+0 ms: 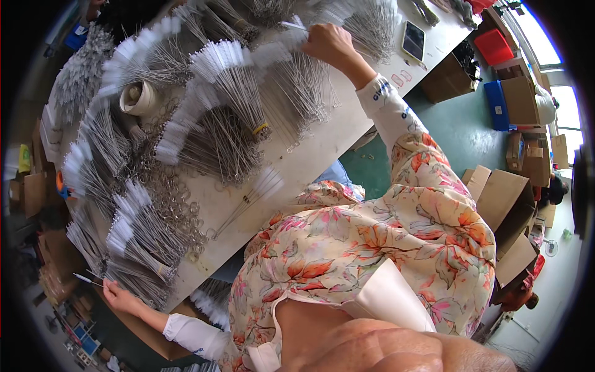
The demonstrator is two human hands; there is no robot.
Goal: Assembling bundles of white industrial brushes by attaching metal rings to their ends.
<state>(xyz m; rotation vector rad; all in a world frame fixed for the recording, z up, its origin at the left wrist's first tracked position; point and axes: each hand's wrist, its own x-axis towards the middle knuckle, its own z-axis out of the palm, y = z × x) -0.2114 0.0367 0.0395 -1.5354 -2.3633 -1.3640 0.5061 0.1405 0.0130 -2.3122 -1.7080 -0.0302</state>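
Note:
Thin wire straw brushes with white bristles and looped ends lie in bundles across the table. At the lower left, my left hand (121, 297) pinches the wire of a single brush (83, 278), its white tip pointing left past the table edge. My right hand (331, 44) is closed at the far side, with a white-tipped brush (294, 26) sticking out to its left. Below that hand sits a spread bundle of brushes (300, 77). A few loose brushes (251, 197) rest near the front edge. One bundle (238, 93) has a yellow band (260, 128) around its wires.
A white cup-like container (140, 98) stands among the bundles, near a heap of wire rings (176, 201). A phone (414, 41) lies toward the table's right edge. Cardboard boxes (505, 201), a blue crate (496, 105) and a red bin (493, 46) stand on the floor to the right.

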